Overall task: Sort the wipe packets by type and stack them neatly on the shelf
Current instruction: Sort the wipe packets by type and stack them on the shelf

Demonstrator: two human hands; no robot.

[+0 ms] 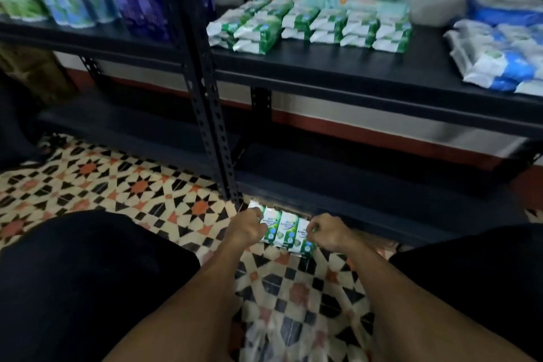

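Wipe packets [284, 231], green and white, sit side by side on the floor [132, 185]; your left hand [246, 226] and right hand [327, 231] grip the end ones; label print too blurred to read

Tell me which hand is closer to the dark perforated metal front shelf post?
Left. The left hand grips one end of the green-and-white wipe packets, just below the foot of the dark perforated metal front shelf post; the right hand grips their other end, farther right.
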